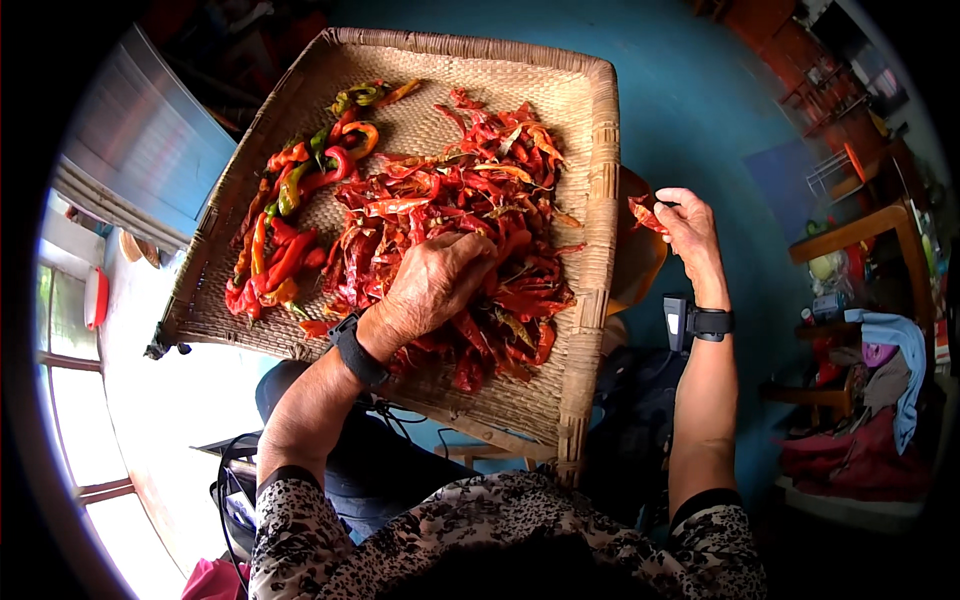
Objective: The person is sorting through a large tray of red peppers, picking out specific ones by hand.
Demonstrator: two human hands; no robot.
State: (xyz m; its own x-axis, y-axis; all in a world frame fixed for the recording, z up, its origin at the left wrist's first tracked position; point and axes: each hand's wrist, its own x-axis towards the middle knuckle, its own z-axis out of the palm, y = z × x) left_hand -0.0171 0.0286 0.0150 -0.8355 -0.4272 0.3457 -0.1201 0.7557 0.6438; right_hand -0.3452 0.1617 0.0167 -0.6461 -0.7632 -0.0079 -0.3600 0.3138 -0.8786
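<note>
A large square woven tray point(585, 240) lies tilted in front of me, with a heap of dried red chilies point(400, 208) spread over its middle and right. Along its left side lie fresher, glossier peppers point(290, 255) in red, orange and green. My left hand point(435, 285) rests in the dried heap, its fingers curled down and closed; their tips are hidden, so what they grip does not show. Past the tray's right rim, my right hand point(688, 230) pinches a dried red chili point(646, 214) between thumb and fingers. Beneath it, partly behind the rim, is an orange-yellow container point(640, 265).
The blue floor point(700, 110) stretches beyond the tray. At the right, a wooden chair point(850, 235) stands near piled clothes point(865, 450). A pale blue panel point(150, 140) and bright windows point(90, 420) are on the left. Under the tray, a small wooden stool point(490, 455) shows partly.
</note>
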